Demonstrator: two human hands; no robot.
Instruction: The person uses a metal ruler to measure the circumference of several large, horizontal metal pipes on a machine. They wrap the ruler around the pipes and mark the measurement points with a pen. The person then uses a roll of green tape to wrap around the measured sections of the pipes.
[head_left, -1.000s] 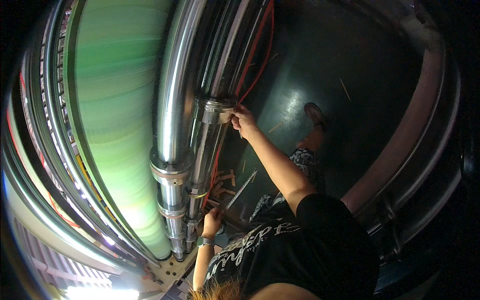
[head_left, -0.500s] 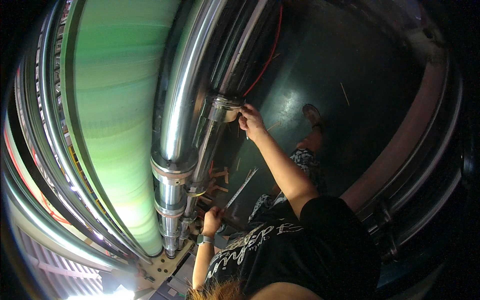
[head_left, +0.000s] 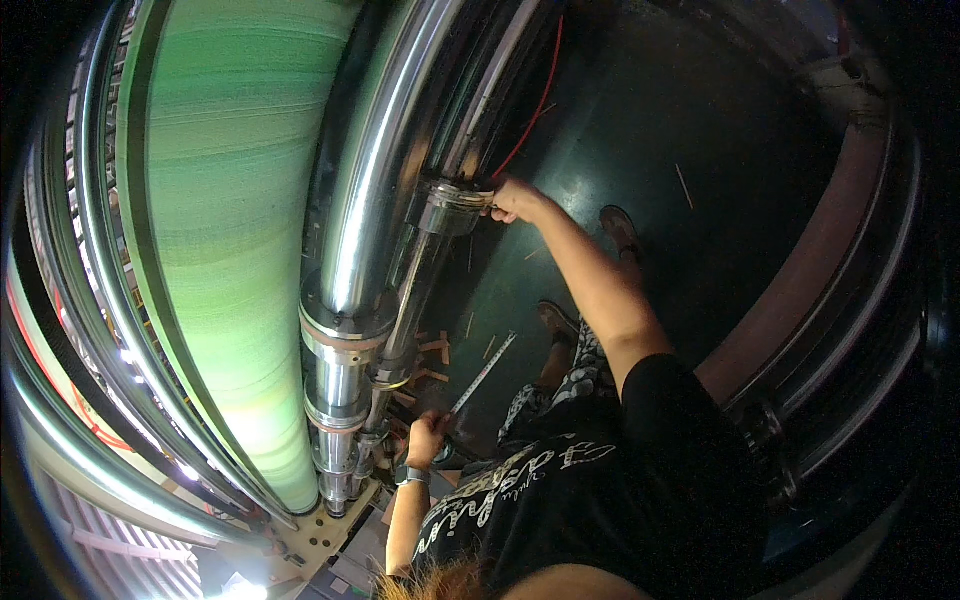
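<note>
Head cam looking down the side of a big machine, fisheye bending everything. The right hand [head_left: 512, 199] is stretched way out and closed around the edge of a shiny metal collar [head_left: 452, 205] that sits on a thin steel rod [head_left: 410, 300], right beside the fat chrome roller [head_left: 385, 180]. The fingers look wrapped on it, a proper grip and not just a touch. The left hand [head_left: 425, 438] is down low near the bottom end of the same rod, curled narrow around something small. Honestly I can't tell what it is, since it's too dark and tiny there. A watch [head_left: 411, 476] shows on that wrist.

As for progress, the collar is seated on the rod, and both hands are on the rod assembly, top and bottom. My guess is it's mid-adjustment, not finished, and nothing shows whether the collar is tight or loose.

Surroundings: a wide green fabric roll [head_left: 225, 230] fills the left side, with curved metal rails outside it. A red cable [head_left: 530, 110] runs up behind the collar. The floor [head_left: 700, 120] is dark green, with small wood scraps and a long metal ruler [head_left: 485, 372] lying on it. The person's shoes are down there too.
</note>
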